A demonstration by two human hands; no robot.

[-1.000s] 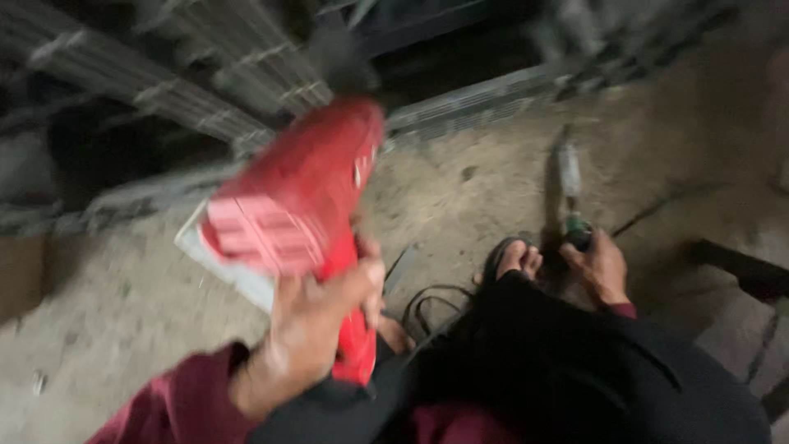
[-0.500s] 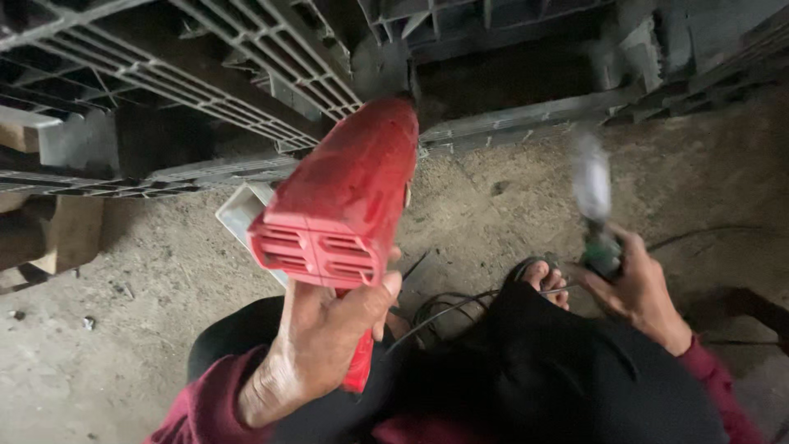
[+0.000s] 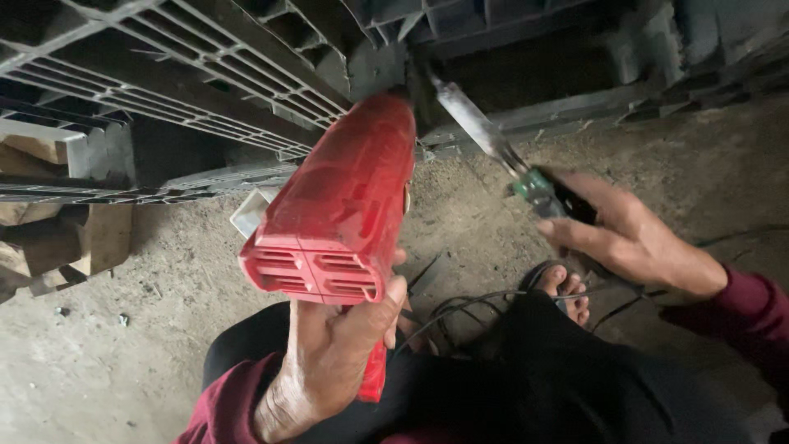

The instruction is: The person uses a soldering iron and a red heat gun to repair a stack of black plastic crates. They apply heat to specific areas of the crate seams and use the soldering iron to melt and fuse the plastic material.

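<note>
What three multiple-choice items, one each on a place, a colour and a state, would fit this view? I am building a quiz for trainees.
1. Where does the tip of the metal tool in the right hand point?
A. At the nose of the heat gun
B. At the sandalled foot
C. At the wood blocks

2. What colour is the heat gun's body?
A. Blue
B. Red
C. Yellow

3. How is the heat gun held?
A. Lying loose on the floor
B. Hanging by its cable
C. Gripped in the left hand, nose toward the grey pallets

Answers:
1. A: the tool's tip meets the gun's nose at the pallet edge.
2. B: its vented casing is plainly red.
3. C: the left hand's fingers wrap the handle below the casing.
</note>
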